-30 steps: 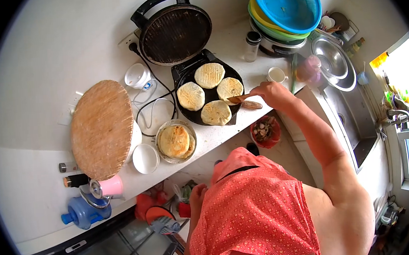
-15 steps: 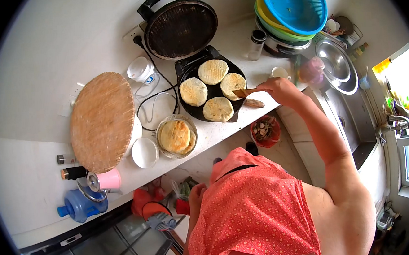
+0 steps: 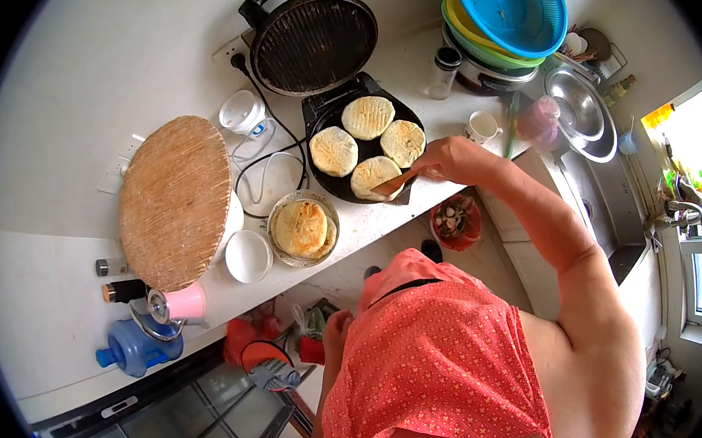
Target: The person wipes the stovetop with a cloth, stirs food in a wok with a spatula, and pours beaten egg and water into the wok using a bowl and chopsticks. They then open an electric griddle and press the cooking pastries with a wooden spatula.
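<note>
My right hand (image 3: 451, 161) is closed around a wooden spatula (image 3: 394, 184). The spatula's blade touches the nearest flatbread (image 3: 371, 176) in the black electric griddle (image 3: 323, 187). Three more flatbreads lie in the pan: one at the back (image 3: 368, 118), one at the left (image 3: 334, 152) and one at the right (image 3: 403, 143). All are pale with light brown marks. The griddle's ribbed lid (image 3: 314, 44) stands raised. Low by my side hangs my left hand (image 3: 338, 327), fingers curled, with nothing visible in it; the red shirt partly covers it.
Left of the griddle, a bowl (image 3: 274, 245) holds browned flatbreads, beside a white bowl (image 3: 249, 256). A round wooden board (image 3: 175, 203) leans there. A power cord (image 3: 304, 153) crosses the counter. Rightward are a cup (image 3: 483, 126), a shaker jar (image 3: 444, 74) and stacked baskets (image 3: 511, 8).
My right hand has moved the spatula toward me and left, from the right-hand flatbread to the nearest one. My left hand stays low by my side.
</note>
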Tool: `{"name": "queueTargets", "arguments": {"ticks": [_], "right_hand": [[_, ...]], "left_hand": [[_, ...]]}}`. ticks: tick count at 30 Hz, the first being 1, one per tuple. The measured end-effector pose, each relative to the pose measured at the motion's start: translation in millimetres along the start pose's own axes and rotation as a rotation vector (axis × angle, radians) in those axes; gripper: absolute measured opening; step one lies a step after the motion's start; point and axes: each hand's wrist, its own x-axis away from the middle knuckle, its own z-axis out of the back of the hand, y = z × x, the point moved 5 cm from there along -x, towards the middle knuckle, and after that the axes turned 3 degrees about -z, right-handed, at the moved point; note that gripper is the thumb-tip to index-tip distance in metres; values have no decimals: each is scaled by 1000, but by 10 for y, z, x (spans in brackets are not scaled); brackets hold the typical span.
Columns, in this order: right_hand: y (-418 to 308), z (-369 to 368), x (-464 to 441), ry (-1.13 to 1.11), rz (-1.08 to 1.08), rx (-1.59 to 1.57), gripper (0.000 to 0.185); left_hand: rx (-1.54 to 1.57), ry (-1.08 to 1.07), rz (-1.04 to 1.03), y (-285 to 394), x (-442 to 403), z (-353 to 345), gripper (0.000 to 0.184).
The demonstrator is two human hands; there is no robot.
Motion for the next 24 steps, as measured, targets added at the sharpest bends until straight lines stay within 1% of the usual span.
{"name": "queueTargets", "arguments": {"ticks": [2,7,9,10,13,16,18,21,22,24], "right_hand": [[55,18,-43,-36,-28,68,27],[-63,59,48,3,-3,76,28],[-43,159,129,86,-94,96,30],[-26,176,175,84,-92,97,30],[32,164,284,77,-70,84,30],[81,104,314,113,-58,114,30],[45,70,261,9,-6,207,29],[-14,91,188,-6,37,251,28],[-7,103,167,-4,34,250,28],[-21,121,131,2,85,279,28]], "left_hand": [[11,3,-3,3,1,1,22],[23,20,10,-42,-15,-8,22],[28,27,12,-48,-10,-13,22],[12,26,9,-61,-11,-16,23],[-10,9,3,-145,-32,-11,23],[-8,-16,1,-48,-27,-32,24],[0,-21,2,18,-48,-37,23],[-25,-32,19,-20,-81,-15,23],[-4,-30,26,-115,-111,-6,23],[17,-28,34,-83,-127,-4,24]]}}
